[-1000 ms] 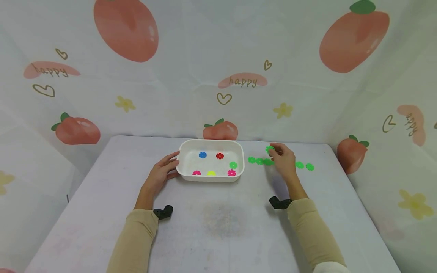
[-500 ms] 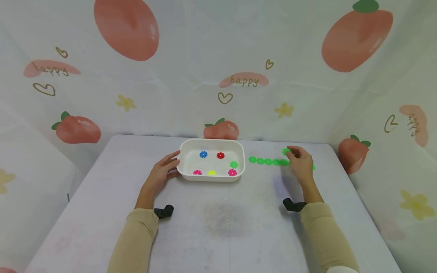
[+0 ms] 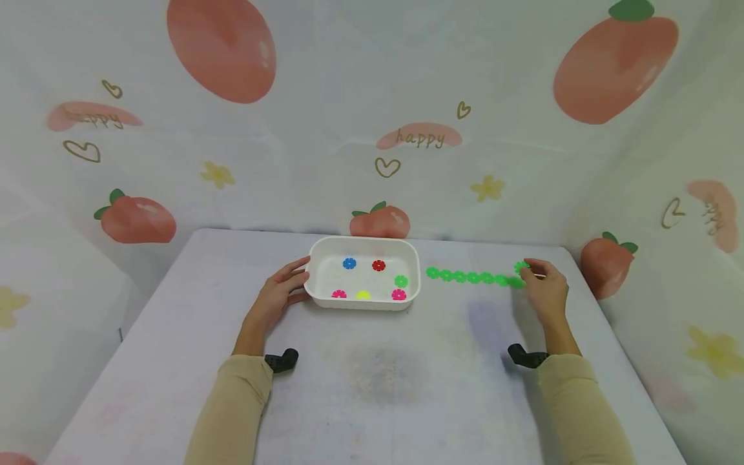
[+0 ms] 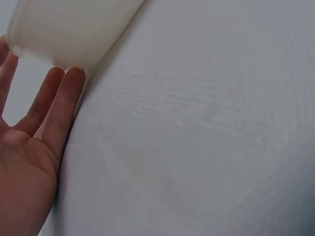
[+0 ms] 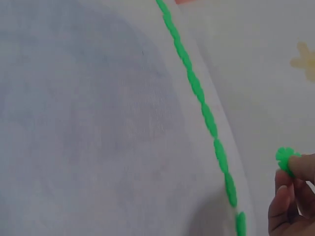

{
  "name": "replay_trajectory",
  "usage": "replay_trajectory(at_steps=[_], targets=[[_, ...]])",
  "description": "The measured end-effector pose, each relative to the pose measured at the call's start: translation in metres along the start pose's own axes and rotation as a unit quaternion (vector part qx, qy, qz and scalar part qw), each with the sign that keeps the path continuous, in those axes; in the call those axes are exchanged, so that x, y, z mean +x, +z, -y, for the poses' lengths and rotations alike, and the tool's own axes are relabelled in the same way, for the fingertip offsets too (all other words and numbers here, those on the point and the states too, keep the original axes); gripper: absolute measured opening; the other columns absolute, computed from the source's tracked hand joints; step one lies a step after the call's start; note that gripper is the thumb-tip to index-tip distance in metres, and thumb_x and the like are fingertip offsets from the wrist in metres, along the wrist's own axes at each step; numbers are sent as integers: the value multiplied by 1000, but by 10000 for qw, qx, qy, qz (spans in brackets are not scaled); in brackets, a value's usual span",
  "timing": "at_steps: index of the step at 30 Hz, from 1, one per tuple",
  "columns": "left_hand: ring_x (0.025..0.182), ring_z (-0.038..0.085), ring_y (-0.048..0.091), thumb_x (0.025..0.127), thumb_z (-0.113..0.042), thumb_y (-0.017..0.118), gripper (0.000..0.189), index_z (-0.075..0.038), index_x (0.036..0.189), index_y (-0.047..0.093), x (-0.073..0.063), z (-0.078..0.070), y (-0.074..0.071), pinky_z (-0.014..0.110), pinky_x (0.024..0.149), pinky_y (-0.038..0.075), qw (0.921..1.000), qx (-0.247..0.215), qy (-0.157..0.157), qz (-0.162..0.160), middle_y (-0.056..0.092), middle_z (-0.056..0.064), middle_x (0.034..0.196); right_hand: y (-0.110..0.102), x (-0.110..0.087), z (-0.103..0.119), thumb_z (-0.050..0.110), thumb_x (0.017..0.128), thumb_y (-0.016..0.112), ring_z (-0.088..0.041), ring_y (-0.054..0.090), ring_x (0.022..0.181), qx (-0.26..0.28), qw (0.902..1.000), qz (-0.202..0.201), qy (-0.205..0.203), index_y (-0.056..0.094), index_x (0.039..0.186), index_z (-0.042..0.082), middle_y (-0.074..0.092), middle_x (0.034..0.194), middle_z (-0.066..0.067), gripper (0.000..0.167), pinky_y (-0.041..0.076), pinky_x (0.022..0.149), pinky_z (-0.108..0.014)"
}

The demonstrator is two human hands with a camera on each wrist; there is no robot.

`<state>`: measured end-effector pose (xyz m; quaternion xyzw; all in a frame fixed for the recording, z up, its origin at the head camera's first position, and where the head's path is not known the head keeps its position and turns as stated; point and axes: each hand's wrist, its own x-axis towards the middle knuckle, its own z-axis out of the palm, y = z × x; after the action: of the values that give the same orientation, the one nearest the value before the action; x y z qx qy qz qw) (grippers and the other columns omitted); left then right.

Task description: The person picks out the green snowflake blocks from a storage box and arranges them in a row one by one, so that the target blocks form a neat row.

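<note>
My right hand (image 3: 546, 290) pinches a green flower-shaped plastic disc (image 3: 521, 266) between thumb and fingers, held up above the right end of a row. That row of several green flower-shaped discs (image 3: 474, 278) lies flat on the table, running right from near the white tray (image 3: 361, 305). In the right wrist view the held disc stands clear of the row, by the fingertips. My left hand (image 3: 273, 303) rests its fairly straight fingers against the tray's left end. The left wrist view has those fingertips touching the tray's wall (image 4: 69, 34).
Inside the tray lie a blue disc (image 3: 349, 263), a red disc (image 3: 378, 265), a green disc (image 3: 401, 281), a yellow disc (image 3: 363, 295) and two pink ones. A fruit-printed cloth (image 3: 325, 174) hangs behind the white table (image 3: 372, 413).
My right hand has moved rightward along the row with the green disc in its fingers, uncovering more of the row. The left hand stays at the tray.
</note>
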<state>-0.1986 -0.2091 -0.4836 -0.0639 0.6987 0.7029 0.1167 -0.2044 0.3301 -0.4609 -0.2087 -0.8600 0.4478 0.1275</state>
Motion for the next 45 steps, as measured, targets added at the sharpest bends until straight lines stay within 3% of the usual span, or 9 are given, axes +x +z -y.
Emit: replay_trajectory(at_steps=[8, 15, 19, 23, 26, 29, 36, 41, 45], targets=[[117, 11, 62, 102, -31, 63, 52, -28, 152, 49, 1, 0, 1, 22, 92, 58, 10000, 26, -45, 0, 49, 10, 154, -17, 8, -20, 34, 100, 60, 11, 53, 72, -73, 9989, -109, 455, 66, 135, 13, 57, 92, 19, 41, 47, 59, -10], [117, 11, 61, 103, -30, 62, 52, -28, 153, 48, 0, -2, 2, 22, 92, 58, 10000, 47, -76, 35, 48, 10, 154, -28, 17, -33, 25, 99, 59, 19, 48, 62, -255, 9981, -325, 467, 67, 132, 6, 49, 75, 29, 38, 41, 61, -9], [117, 10, 62, 103, -31, 62, 51, -29, 152, 48, 1, -1, 1, 22, 92, 58, 9999, 96, -40, 20, 48, 10, 153, -32, 20, -38, 24, 98, 60, 14, 46, 66, -529, 9966, -391, 487, 69, 130, 6, 45, 69, 32, 38, 39, 67, -14], [115, 8, 63, 103, -32, 63, 52, -28, 152, 49, 1, 0, 1, 22, 92, 58, 10000, 71, -28, 18, 48, 10, 153, -33, 21, -42, 24, 98, 60, -4, 53, 83, -756, 9948, -359, 578, 69, 129, 4, 58, 79, 19, 38, 40, 71, -20], [114, 7, 63, 103, -31, 63, 51, -28, 152, 49, 1, 1, 0, 22, 92, 58, 10000, 49, -33, 22, 49, 10, 152, -32, 20, -44, 22, 98, 61, -22, 59, 99, -892, 9935, -295, 637, 68, 129, 1, 70, 97, -7, 38, 40, 72, -24], [114, 7, 63, 102, -31, 63, 51, -28, 152, 49, 1, 1, 0, 22, 91, 59, 10000, 52, -46, 2, 49, 9, 152, -32, 19, -46, 21, 98, 60, -32, 59, 112, -969, 9931, -192, 639, 67, 129, -1, 68, 118, -24, 38, 40, 75, -27], [115, 8, 63, 102, -32, 64, 52, -28, 152, 49, 0, 0, 1, 22, 91, 58, 10000, 32, -67, -5, 49, 10, 153, -32, 19, -47, 19, 98, 59, -41, 57, 115, -1384, 9898, -9, 326, 65, 126, -6, 64, 123, -29, 38, 43, 83, -40], [115, 9, 62, 102, -33, 63, 53, -28, 153, 48, 2, 1, 0, 22, 92, 58, 10000, 43, -54, 20, 48, 11, 153, -36, 19, -44, 20, 99, 55, -49, 54, 117, -2084, 9777, 239, -58, 59, 131, -10, 60, 127, -33, 43, 46, 92, -58], [115, 9, 63, 102, -33, 64, 53, -28, 152, 48, 2, 1, -1, 22, 92, 58, 10000, 23, -48, 35, 48, 11, 153, -38, 19, -34, 30, 104, 47, -62, 41, 126, -2475, 9671, 583, -82, 49, 139, -10, 44, 139, -42, 53, 38, 101, -70]])
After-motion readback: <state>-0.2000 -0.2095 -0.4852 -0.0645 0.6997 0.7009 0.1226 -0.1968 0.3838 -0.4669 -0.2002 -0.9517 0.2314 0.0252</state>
